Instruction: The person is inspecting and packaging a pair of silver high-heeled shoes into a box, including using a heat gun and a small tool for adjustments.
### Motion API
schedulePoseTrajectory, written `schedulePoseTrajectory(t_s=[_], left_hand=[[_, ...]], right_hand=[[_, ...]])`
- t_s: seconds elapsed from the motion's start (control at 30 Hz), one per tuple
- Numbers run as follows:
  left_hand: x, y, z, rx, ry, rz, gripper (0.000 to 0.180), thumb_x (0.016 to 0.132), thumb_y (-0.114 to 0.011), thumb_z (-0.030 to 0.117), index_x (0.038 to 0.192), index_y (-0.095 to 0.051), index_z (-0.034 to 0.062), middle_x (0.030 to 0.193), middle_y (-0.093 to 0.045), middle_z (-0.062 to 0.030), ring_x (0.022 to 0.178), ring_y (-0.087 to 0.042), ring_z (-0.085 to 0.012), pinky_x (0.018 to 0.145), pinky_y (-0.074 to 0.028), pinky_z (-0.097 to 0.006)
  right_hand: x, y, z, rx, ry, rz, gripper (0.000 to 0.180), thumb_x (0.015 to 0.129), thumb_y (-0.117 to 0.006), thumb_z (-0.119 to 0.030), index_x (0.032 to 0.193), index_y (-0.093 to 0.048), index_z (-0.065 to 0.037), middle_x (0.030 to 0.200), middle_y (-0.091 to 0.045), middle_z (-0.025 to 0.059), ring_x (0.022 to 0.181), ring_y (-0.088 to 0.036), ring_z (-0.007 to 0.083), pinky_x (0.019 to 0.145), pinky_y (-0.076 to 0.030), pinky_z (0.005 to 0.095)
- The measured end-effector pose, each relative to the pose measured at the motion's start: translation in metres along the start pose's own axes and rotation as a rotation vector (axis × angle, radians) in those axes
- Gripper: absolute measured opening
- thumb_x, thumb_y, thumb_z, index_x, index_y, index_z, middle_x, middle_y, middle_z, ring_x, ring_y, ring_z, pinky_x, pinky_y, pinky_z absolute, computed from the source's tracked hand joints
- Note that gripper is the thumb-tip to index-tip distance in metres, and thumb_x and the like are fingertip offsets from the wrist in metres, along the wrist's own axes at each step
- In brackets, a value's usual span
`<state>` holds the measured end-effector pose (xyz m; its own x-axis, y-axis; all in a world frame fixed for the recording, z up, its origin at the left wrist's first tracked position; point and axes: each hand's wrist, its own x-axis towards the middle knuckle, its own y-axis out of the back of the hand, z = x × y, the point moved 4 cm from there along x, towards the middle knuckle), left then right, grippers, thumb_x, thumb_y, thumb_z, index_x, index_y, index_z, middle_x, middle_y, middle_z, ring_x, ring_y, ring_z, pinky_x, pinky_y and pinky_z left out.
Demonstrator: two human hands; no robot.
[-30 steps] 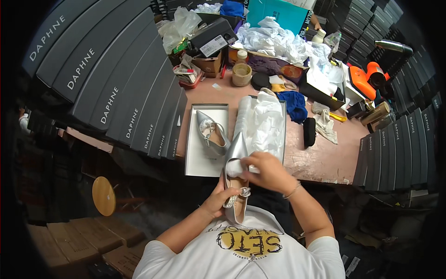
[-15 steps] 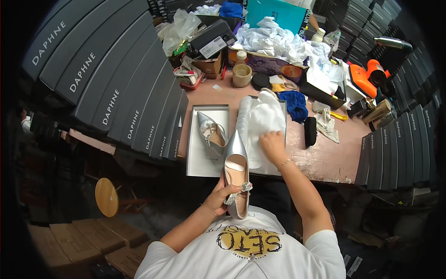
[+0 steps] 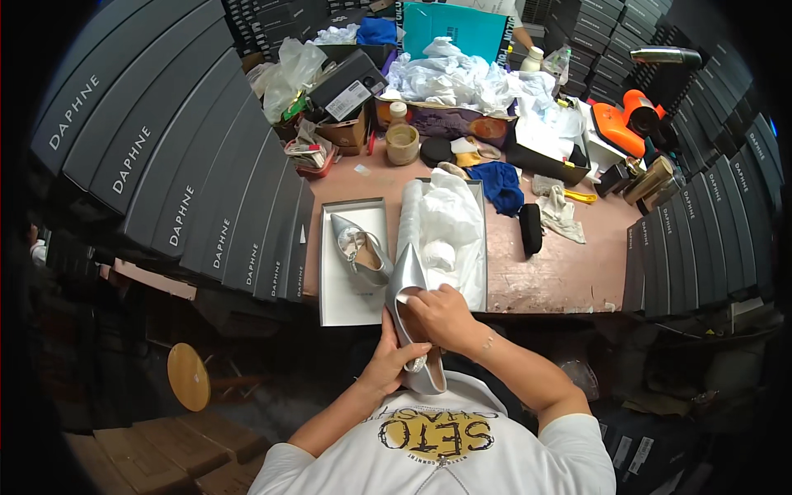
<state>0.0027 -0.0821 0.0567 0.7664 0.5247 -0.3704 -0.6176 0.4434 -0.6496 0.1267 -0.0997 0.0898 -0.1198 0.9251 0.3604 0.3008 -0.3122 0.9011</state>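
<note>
My left hand [image 3: 389, 363] is closed round the side of a silver pointed flat shoe [image 3: 405, 271], held toe away from me before the table edge. My right hand [image 3: 445, 318] is at the shoe's opening, its fingers bent and dipping in behind the toe; whatever they pinch is hidden. The matching silver shoe [image 3: 360, 250], with a sparkly strap, lies in a shallow grey-white box part [image 3: 353, 309] at the left. Right of that, white tissue paper [image 3: 452, 210] fills a second box part [image 3: 484, 247], with a rounded white wad [image 3: 439, 256] on it.
Dark shoeboxes [image 3: 157, 181] rise in a stack at the left, others [image 3: 701, 223] at the right. Behind are a jar [image 3: 403, 145], blue cloth [image 3: 497, 186], a black brush-like block [image 3: 530, 231], heaped white paper [image 3: 454, 78] and an orange tool [image 3: 619, 130]. A stool [image 3: 189, 376] stands lower left.
My right hand has moved from the tissue paper toward me, into the shoe's opening. The rounded white wad now shows on the tissue. My left hand keeps its hold; the whole view has shifted slightly.
</note>
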Motion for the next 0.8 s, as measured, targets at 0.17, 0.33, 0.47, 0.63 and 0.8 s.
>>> schedulePoseTrajectory(t_s=[0.17,0.33,0.47,0.63,0.8], left_hand=[[0.013,0.015,0.027,0.013,-0.04,0.005,0.099,0.075,-0.069,0.001,0.147,-0.004,0.0201,0.131,-0.038,-0.0104,0.114,-0.051,-0.0212,0.09,-0.049,-0.034],[0.017,0.011,0.032,0.202,-0.148,-0.111,0.099,0.082,-0.072,0.02,0.149,0.002,0.0213,0.139,-0.032,-0.0107,0.128,-0.038,-0.0248,0.103,-0.039,-0.042],[0.019,0.01,0.012,-0.04,-0.155,-0.15,0.089,0.091,-0.047,0.06,0.15,0.011,0.0274,0.156,-0.011,-0.0023,0.141,-0.02,-0.0229,0.114,-0.02,-0.043],[0.021,-0.002,0.014,-0.068,-0.205,-0.07,0.076,0.093,-0.044,0.058,0.151,-0.005,0.0257,0.154,-0.016,-0.0036,0.143,-0.016,-0.0224,0.115,-0.018,-0.043],[0.055,0.019,0.067,0.112,-0.309,0.092,0.059,0.099,-0.043,0.044,0.147,-0.02,0.017,0.128,-0.048,-0.0108,0.112,-0.053,-0.0216,0.096,-0.045,-0.038]], right_hand=[[-0.008,0.07,0.042,-0.135,-0.195,0.315,0.03,0.073,-0.071,-0.01,0.102,-0.062,-0.005,0.082,-0.064,0.0068,0.07,-0.059,0.0232,0.068,-0.042,0.0367],[0.002,0.03,0.036,0.474,-0.262,0.132,0.04,0.087,-0.066,-0.023,0.121,-0.059,-0.002,0.105,-0.065,0.0186,0.096,-0.06,0.0352,0.091,-0.042,0.0426],[0.017,-0.012,0.001,0.434,-0.108,-0.015,0.043,0.096,-0.046,-0.037,0.124,-0.048,-0.003,0.122,-0.051,0.0182,0.114,-0.046,0.036,0.102,-0.028,0.0567],[0.048,-0.034,0.012,0.394,-0.115,-0.18,0.042,0.095,-0.04,-0.044,0.101,-0.046,-0.002,0.101,-0.048,0.0154,0.105,-0.044,0.0359,0.104,-0.023,0.062],[0.015,-0.01,-0.016,0.66,-0.146,-0.202,0.054,0.099,-0.029,-0.051,0.098,-0.049,0.0,0.098,-0.049,0.0209,0.104,-0.048,0.0395,0.107,-0.018,0.0618]])
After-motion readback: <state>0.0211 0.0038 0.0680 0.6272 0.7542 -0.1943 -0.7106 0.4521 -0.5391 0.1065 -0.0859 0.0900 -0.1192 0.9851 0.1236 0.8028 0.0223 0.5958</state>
